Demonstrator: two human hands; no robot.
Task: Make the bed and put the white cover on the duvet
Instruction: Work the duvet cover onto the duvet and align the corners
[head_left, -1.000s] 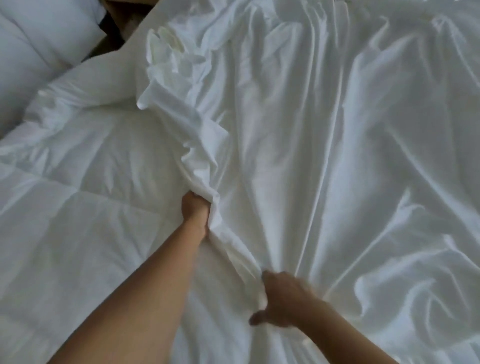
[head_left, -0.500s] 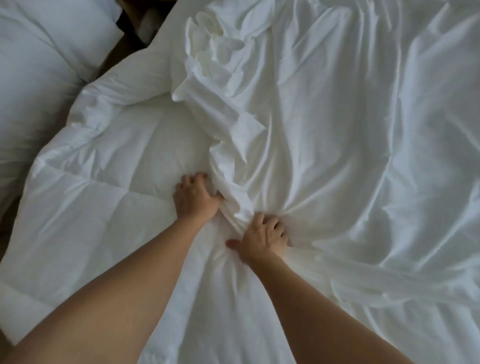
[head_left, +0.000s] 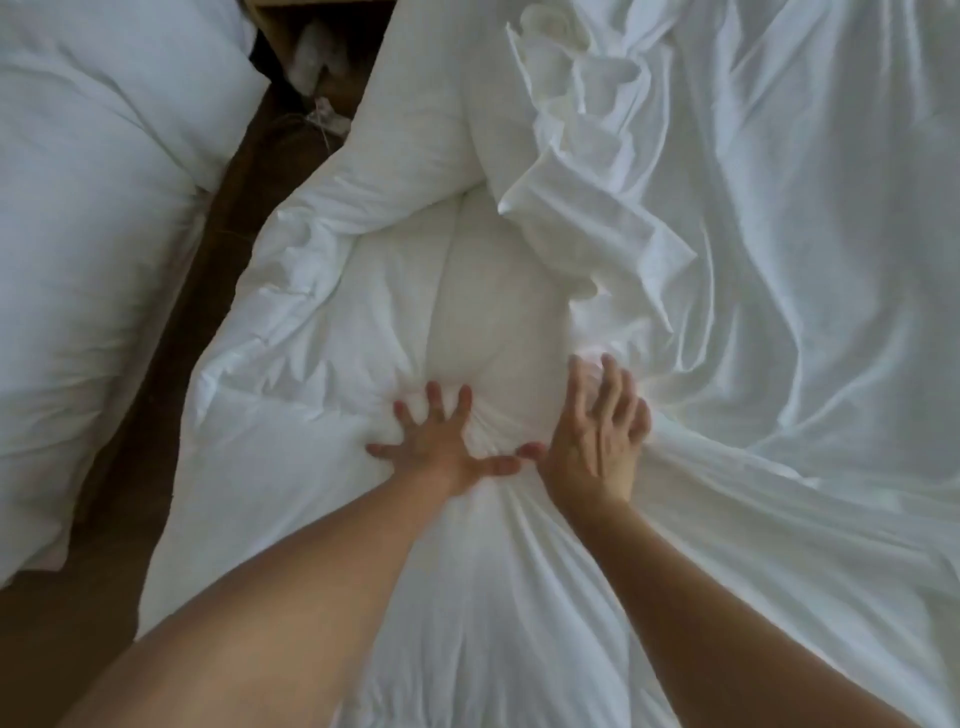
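A puffy white quilted duvet (head_left: 363, 291) lies bunched across the middle of the view. The thin white cover (head_left: 779, 260) is draped over its right side, its ruffled edge running from the top down toward my hands. My left hand (head_left: 441, 441) presses on the duvet with fingers spread wide. My right hand (head_left: 597, 431) is beside it, fingers straight, touching the cover's edge where cloth gathers into folds. Neither hand holds any cloth.
A second bed or pillow in white (head_left: 93, 234) fills the left side. A dark brown gap of floor (head_left: 171, 415) runs between it and the duvet, with some small pale clutter (head_left: 319, 47) at the top of the gap.
Both hands let go of the cover's edge and opened. The left hand moved onto the duvet and spread flat; the right hand straightened its fingers. The view shifted, showing more floor at left.
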